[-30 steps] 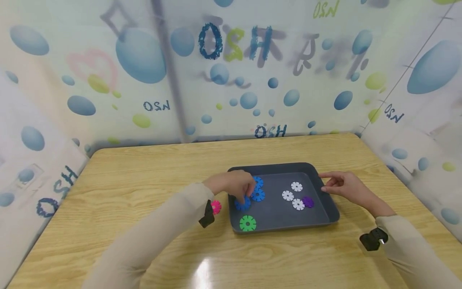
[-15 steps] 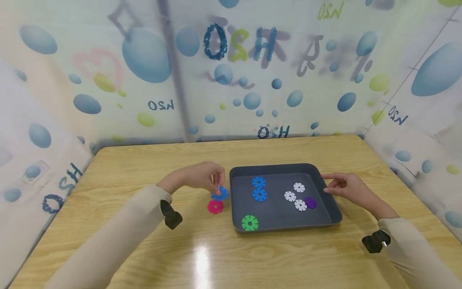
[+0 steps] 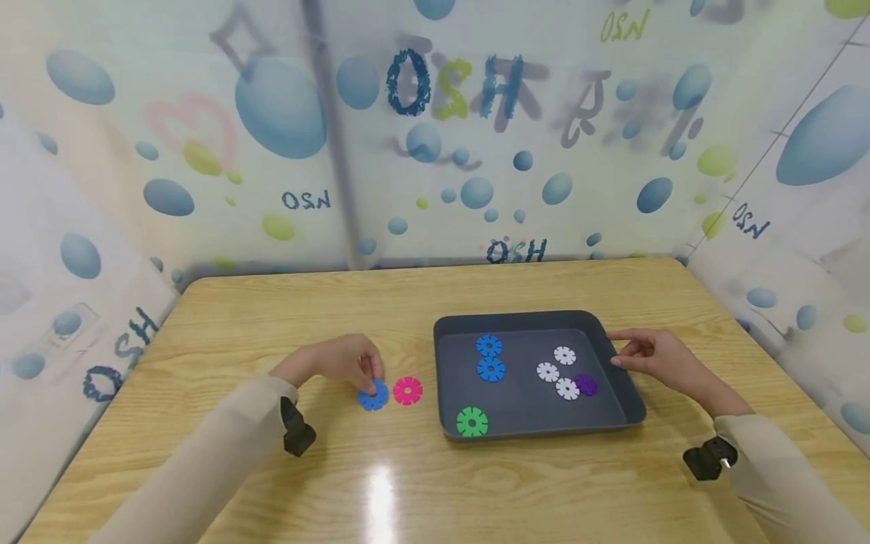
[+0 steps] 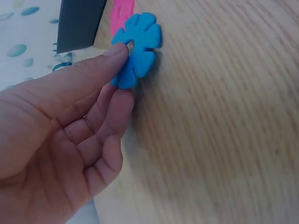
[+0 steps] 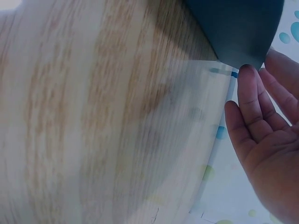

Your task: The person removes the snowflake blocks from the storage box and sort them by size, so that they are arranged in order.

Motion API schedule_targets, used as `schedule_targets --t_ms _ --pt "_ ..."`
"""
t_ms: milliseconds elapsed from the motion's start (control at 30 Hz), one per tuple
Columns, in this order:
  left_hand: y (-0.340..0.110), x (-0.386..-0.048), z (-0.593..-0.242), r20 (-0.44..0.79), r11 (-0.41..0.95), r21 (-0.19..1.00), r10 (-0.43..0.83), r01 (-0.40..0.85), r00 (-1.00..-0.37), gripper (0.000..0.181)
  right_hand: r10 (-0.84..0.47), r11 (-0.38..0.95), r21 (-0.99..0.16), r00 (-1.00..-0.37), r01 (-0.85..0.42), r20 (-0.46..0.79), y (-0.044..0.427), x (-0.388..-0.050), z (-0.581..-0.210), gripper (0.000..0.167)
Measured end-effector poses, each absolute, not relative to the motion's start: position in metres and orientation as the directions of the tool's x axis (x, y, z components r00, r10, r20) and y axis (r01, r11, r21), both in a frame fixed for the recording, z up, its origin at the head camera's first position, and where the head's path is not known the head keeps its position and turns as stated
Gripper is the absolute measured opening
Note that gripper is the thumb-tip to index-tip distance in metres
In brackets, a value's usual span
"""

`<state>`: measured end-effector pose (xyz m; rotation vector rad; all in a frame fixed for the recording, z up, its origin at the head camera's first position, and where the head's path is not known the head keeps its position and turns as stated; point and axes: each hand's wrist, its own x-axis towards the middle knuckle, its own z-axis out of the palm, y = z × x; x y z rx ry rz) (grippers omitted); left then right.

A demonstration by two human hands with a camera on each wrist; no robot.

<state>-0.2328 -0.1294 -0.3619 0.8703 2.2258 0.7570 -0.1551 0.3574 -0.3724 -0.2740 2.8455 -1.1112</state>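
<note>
Blue disc [image 3: 376,403] moved left of pink disc [image 3: 408,399] — left hand [image 3: 348,359] pinching it — right hand [image 3: 658,355] loosely touching tray [image 3: 516,412].

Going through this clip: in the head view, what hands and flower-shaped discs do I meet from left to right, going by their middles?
Left hand, held blue disc, pink disc, green disc, paired blue discs, three white discs, purple disc, right hand.

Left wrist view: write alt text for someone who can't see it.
A left hand pinches a blue notched disc between thumb and fingers, with a wood-grain table below. Beyond it, a pink disc and a dark tray partly show.
</note>
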Motion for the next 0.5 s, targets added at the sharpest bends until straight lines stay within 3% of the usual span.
schedule_targets --t_ms 500 --pt "-0.1203 -0.2357 -0.3635 -0.294 0.615 0.68 0.728 0.4 -0.62 0.015 -0.18 0.716 -0.686 -0.984 -0.128 -0.003 0.3575 -0.1527 -0.3744 0.047"
